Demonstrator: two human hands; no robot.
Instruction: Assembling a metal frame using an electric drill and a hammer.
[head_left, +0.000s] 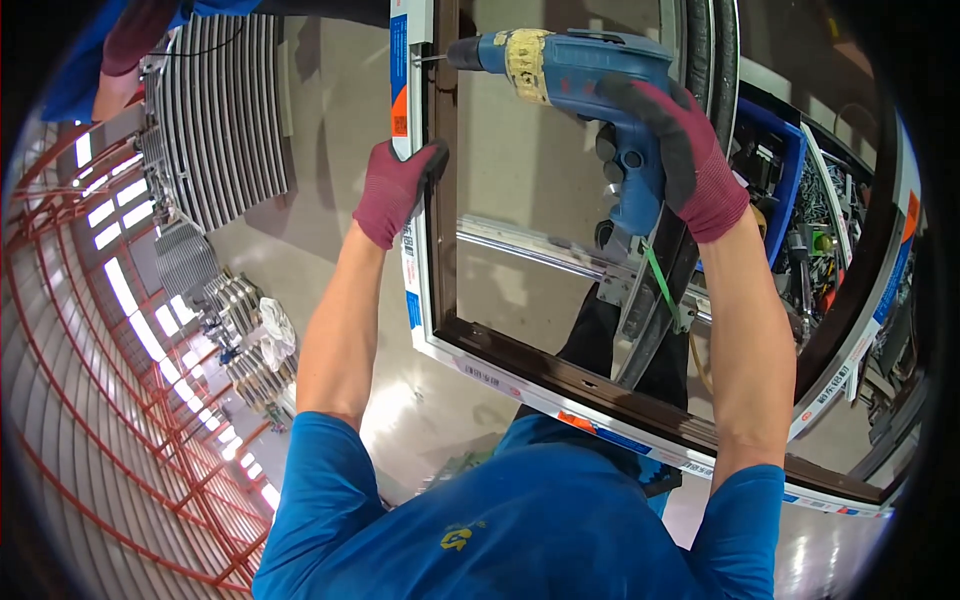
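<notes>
A blue power drill (610, 75) with a worn yellow label lies level, its chuck pointing left. My right hand (690, 155), in a maroon and black glove, is closed around its rear and handle. The thin bit (432, 59) meets the inner side of the left bar of a brown window frame (443, 240); whether it has entered the metal I cannot tell. My left hand (395, 188), gloved alike, grips that same bar below the bit, its thumb over the inner edge. White protective film with printed patches covers the frame's outer faces.
Right of the drill, a blue bin (790, 180) holds small hardware, with loose screws and tools beside it. A silver rail (530, 245) crosses beneath the frame. Stacked metal profiles (220, 110) stand at left, near a co-worker's gloved hand (135, 35). Another brown frame section (850, 320) is at right.
</notes>
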